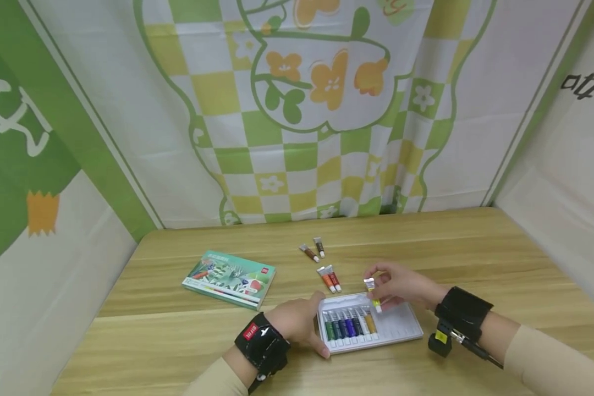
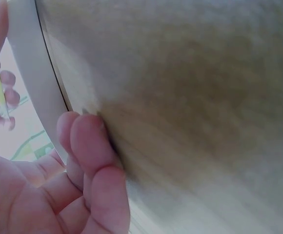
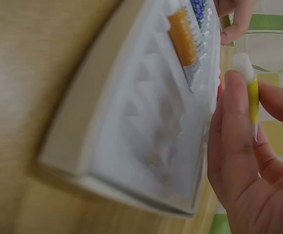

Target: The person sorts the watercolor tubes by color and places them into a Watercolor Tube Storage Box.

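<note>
At the far left of the wooden table (image 1: 475,258) lay a green box (image 1: 229,278) printed with leaves, flat and well apart from the hands. Right of it, the left hand (image 1: 297,324) rested at the left end of the white tray (image 1: 401,329), its fingers loosely curled and the thumb lying along the tray's front left corner; the left wrist view showed two bent fingertips (image 2: 85,141) against the tray's pale edge, steadying it rather than closing round it. In the left part of the tray stood a row of paint tubes (image 1: 348,324), green through blue and dark shades to orange, side by side with their caps toward the person; the slots to the right of them held nothing. Beyond the tray, nearer the wall, lay a brown pair of tubes (image 1: 313,249) and, closer in, an orange and red pair (image 1: 329,279), both pairs on the bare wood. Further right, the right hand (image 1: 401,286) hovered over the tray's back edge and pinched the yellow tube (image 1: 373,294) between thumb and fingers; the right wrist view showed the same tube (image 3: 251,92) with its white cap uppermost, held lengthwise along the fingers just above the tray's free slots, clear of the tray itself, near the orange tube (image 3: 183,36) at the row's end
</note>
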Available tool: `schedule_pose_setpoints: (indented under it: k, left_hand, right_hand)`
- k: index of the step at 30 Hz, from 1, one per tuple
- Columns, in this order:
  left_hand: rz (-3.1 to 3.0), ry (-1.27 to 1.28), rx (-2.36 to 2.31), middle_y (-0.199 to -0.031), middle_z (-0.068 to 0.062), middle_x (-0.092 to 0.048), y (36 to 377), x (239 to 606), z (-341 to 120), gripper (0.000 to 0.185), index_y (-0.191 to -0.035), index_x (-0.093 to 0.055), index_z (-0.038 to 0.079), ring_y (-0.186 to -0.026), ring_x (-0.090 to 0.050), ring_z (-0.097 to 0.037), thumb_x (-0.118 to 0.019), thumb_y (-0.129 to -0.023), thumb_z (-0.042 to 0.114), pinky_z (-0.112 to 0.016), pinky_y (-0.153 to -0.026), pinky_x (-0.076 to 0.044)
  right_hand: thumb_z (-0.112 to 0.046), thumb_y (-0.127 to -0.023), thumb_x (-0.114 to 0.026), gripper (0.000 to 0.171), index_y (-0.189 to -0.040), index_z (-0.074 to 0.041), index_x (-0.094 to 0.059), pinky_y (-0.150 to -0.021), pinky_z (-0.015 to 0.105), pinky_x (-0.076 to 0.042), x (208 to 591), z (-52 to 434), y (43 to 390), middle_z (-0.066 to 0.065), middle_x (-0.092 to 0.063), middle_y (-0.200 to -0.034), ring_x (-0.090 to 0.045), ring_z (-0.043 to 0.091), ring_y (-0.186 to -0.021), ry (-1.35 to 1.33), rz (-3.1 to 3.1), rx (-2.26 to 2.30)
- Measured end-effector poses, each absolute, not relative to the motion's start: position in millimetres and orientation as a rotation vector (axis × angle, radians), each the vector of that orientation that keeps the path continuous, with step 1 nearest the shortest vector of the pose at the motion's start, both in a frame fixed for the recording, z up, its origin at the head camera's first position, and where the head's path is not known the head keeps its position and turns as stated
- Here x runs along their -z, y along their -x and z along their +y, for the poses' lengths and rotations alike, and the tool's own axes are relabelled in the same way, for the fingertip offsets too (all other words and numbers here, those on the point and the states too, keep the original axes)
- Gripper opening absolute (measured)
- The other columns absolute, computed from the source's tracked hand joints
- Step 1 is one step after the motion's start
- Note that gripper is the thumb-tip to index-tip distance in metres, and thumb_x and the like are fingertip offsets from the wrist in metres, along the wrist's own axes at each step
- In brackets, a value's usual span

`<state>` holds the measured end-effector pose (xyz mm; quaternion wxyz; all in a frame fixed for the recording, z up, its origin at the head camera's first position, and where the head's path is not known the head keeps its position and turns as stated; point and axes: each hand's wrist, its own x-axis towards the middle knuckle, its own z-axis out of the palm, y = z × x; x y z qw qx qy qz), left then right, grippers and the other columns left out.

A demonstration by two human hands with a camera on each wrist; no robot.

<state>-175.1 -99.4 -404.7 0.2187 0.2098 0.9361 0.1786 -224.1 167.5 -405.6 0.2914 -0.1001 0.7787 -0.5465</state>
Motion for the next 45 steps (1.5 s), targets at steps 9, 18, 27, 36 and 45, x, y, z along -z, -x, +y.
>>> schedule_pose_setpoints:
  k: [9, 18, 27, 36, 45]
  left_hand:
    - [2.609, -0.582, -0.482, -0.117, -0.021, -0.069, 175, 403, -101, 0.105, -0.144, -0.042, 0.006, -0.099, -0.068, -0.028, -0.097, -0.064, 0.044, -0.041, -0.090, -0.053]
    - [2.584, -0.542, -0.509, -0.115, -0.021, -0.069, 172, 404, -99, 0.105, -0.144, -0.042, 0.008, -0.096, -0.068, -0.029, -0.098, -0.062, 0.043, -0.041, -0.088, -0.053]
    - [2.591, -0.559, -0.500, -0.115, -0.021, -0.069, 174, 406, -99, 0.105, -0.144, -0.041, 0.008, -0.097, -0.068, -0.029, -0.097, -0.063, 0.045, -0.042, -0.089, -0.053]
    - [2.586, -0.545, -0.508, -0.118, -0.022, -0.069, 175, 403, -99, 0.106, -0.145, -0.041, 0.008, -0.100, -0.068, -0.031, -0.097, -0.063, 0.044, -0.043, -0.091, -0.053]
    - [2.594, -0.557, -0.492, -0.117, -0.023, -0.069, 173, 401, -97, 0.105, -0.145, -0.042, 0.007, -0.101, -0.068, -0.032, -0.097, -0.064, 0.044, -0.043, -0.090, -0.053]
  right_hand:
    - [-0.003, -0.094, -0.071, 0.041, -0.129, 0.006, -0.051, -0.067, 0.033, -0.060, 409, 177, 208, 0.008, -0.057, -0.091, -0.065, 0.020, -0.077, 0.258, 2.031, 1.547]
    - [0.000, -0.091, -0.072, 0.032, -0.119, 0.003, -0.056, -0.064, 0.036, -0.061, 417, 174, 189, 0.009, -0.055, -0.092, -0.063, 0.020, -0.073, 0.322, 2.112, 1.531]
    - [0.002, -0.091, -0.073, 0.032, -0.118, 0.003, -0.056, -0.061, 0.034, -0.059, 422, 173, 184, 0.008, -0.053, -0.089, -0.061, 0.019, -0.071, 0.330, 2.147, 1.519]
    - [0.002, -0.088, -0.075, 0.031, -0.115, 0.003, -0.058, -0.060, 0.034, -0.059, 421, 171, 185, 0.007, -0.053, -0.088, -0.060, 0.019, -0.070, 0.403, 2.210, 1.470]
    - [-0.005, -0.086, -0.080, 0.030, -0.110, -0.001, -0.061, -0.054, 0.030, -0.054, 423, 168, 186, 0.006, -0.057, -0.084, -0.060, 0.018, -0.062, 0.489, 2.302, 1.353]
